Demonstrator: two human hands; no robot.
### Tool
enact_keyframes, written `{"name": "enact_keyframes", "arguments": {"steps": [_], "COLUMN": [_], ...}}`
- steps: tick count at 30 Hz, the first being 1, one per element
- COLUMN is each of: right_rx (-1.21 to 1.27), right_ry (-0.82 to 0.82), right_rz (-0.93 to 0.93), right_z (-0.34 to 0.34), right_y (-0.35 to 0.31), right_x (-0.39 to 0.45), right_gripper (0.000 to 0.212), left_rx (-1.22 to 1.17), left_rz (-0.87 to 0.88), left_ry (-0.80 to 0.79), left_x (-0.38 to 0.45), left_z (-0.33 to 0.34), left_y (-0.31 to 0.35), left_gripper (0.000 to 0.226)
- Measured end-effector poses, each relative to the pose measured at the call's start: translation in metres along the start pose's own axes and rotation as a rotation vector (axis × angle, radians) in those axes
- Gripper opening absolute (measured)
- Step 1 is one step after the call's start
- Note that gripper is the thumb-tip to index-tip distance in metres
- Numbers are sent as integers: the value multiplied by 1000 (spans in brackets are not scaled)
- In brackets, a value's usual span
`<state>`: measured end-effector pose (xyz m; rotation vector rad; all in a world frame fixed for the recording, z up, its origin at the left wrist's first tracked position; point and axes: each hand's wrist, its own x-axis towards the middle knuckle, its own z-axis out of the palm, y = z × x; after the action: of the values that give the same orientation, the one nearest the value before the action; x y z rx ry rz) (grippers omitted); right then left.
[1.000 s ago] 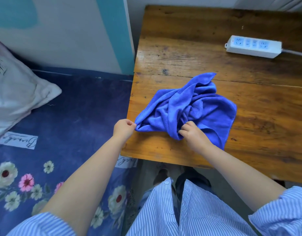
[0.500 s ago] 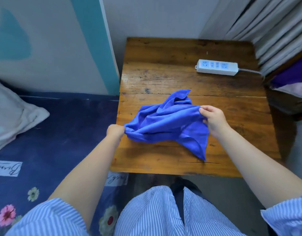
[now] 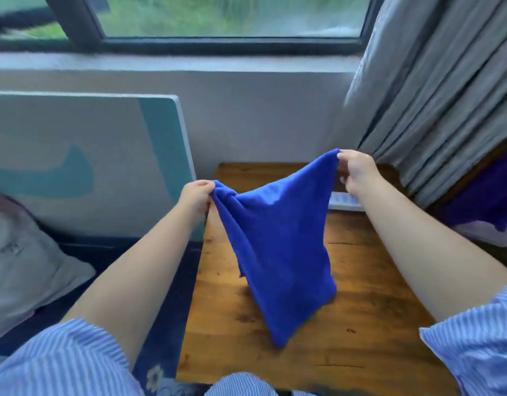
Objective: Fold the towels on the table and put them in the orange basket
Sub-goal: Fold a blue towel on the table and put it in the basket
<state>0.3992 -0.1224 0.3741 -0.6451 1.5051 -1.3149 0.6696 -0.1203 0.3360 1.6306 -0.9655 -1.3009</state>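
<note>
- A view from a head-worn camera looks down over a person's two bare forearms, which reach forward from striped blue-and-white sleeves (image 3: pixel 61 358) at the bottom corners of the frame.
- A bright blue towel (image 3: pixel 278 247) hangs in the middle of the frame, held up by two of its top corners above a wooden table (image 3: pixel 375 324).
- The left hand (image 3: pixel 195 197), left of centre, pinches one bunched corner, its fingers curled together round the cloth.
- The right hand (image 3: pixel 356 172), right of centre and a little higher in the frame, pinches the other corner between thumb and curled fingers.
- Between the hands the towel's top edge sags in a shallow dip; below, the cloth narrows to a rounded point low in the frame, in front of the table top. Whether that tip touches the wood cannot be told.
- A white power strip (image 3: pixel 345 202) lies on the far side of the table, partly hidden behind the towel and the right wrist.
- A grey curtain (image 3: pixel 435 95) hangs at the upper right; a dark-framed window (image 3: pixel 218 21) with blurred greenery runs across the top.
- At the left a white and teal board (image 3: pixel 89 155) leans upright beside the table, with a pale pillow (image 3: pixel 23 267) on dark blue bedding below it.
- A purple cloth (image 3: pixel 486 195) lies at the right edge.
</note>
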Motion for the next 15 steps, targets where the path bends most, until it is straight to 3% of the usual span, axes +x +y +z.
{"name": "enact_keyframes", "arguments": {"steps": [4, 8, 11, 15], "right_rx": [76, 93, 103, -67], "right_ry": [30, 5, -46, -14], "right_rz": [-127, -180, -119, 50], "right_z": [14, 11, 5, -8], "right_y": [-60, -96, -90, -30], "right_x": [19, 26, 25, 23], "right_gripper": [33, 30, 30, 27], "left_rx": [8, 38, 125, 249], "left_rz": [208, 348, 383, 297], "left_ry": [101, 217, 278, 306], "left_x": [15, 27, 34, 40], "left_z": [5, -7, -17, -20], "left_y": [72, 103, 98, 56], "left_gripper": [29, 33, 35, 34]}}
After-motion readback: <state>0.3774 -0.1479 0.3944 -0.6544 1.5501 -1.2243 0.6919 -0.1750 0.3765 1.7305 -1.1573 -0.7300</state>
